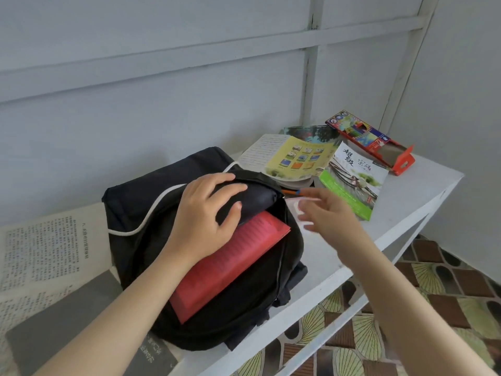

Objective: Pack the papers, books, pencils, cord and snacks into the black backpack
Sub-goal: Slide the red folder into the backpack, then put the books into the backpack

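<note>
Items on white table (406, 191), left to right.

1. Printed sheets (43, 248), far left: dense columns of Chinese text, too small to read. A grey book (67, 321) lies over their near part; its cover lettering is illegible.
2. Black backpack (151, 202), lying flat at centre with its zip mouth open to the right. A red book (230, 264) sticks halfway out of the mouth. A white cord (147, 218) trails across the bag's top. The left hand (206, 215) grips the upper flap, fingers curled over it.
3. Right hand (330, 215), blurred, just right of the bag above the table, fingers spread, holding nothing.
4. Orange-and-blue pencil (291, 191), partly hidden between the bag and the books.
5. Yellow booklet (301, 156), cover of small picture panels, resting on an open book.
6. Green-banded book (355, 180), title beginning "超级".
7. Coloured-pencil box (371, 139), red, far right, near end flap open; brand unreadable.

Patterned tile floor (447, 280) lies below.
</note>
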`<state>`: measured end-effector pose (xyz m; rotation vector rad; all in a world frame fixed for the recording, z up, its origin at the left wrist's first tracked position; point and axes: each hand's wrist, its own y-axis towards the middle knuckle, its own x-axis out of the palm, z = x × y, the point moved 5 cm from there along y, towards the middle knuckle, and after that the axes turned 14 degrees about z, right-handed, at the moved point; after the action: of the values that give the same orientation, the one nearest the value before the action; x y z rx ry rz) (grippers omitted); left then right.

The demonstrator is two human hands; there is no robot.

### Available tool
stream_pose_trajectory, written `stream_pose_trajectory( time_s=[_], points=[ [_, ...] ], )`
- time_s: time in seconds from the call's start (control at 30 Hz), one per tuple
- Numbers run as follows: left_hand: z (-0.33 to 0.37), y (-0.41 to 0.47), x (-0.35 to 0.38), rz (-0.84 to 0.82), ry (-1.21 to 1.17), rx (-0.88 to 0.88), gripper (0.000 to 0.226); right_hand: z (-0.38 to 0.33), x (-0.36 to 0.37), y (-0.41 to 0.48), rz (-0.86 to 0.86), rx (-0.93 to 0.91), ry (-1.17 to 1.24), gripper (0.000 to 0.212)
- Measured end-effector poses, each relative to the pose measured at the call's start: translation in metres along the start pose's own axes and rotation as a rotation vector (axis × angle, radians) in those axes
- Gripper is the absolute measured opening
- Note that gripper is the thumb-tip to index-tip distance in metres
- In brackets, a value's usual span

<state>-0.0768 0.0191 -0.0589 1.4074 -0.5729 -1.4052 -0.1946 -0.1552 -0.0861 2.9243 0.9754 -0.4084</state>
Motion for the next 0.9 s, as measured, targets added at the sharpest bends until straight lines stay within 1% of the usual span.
stream_pose_trajectory(
  time_s=[0.07,0.13,0.27,0.37,0.47,0.53,0.63,0.77,0.9],
  points=[
    [0.009,0.012,0.02,-0.022,0.026,-0.052,0.034,0.0,-0.006,0.035,0.066,-0.086,-0.142,0.032],
    [0.012,0.018,0.044,-0.079,0.087,-0.082,0.04,0.0,-0.009,0.069,0.096,-0.155,-0.298,0.043],
    [0.008,0.015,0.097,-0.28,0.283,-0.073,0.045,0.002,-0.01,0.129,0.12,-0.22,-0.556,0.066],
    [-0.002,-0.001,0.13,-0.464,0.43,-0.069,0.048,0.005,-0.003,0.163,0.036,-0.186,-0.626,0.072],
    [-0.013,-0.012,0.145,-0.553,0.471,-0.142,0.055,0.002,0.005,0.18,-0.024,-0.198,-0.718,0.08],
    [-0.016,-0.015,0.148,-0.554,0.45,-0.16,0.057,0.0,0.008,0.185,-0.041,-0.227,-0.804,0.088],
    [-0.018,-0.013,0.149,-0.508,0.393,-0.204,0.058,-0.004,0.008,0.193,-0.071,-0.252,-0.809,0.091],
    [-0.023,-0.007,0.147,-0.443,0.271,-0.315,0.06,-0.017,-0.01,0.197,-0.048,-0.323,-0.682,0.087],
    [-0.023,0.009,0.142,-0.294,0.11,-0.459,0.059,-0.035,-0.041,0.197,0.037,-0.357,-0.542,0.084]
  ],
)
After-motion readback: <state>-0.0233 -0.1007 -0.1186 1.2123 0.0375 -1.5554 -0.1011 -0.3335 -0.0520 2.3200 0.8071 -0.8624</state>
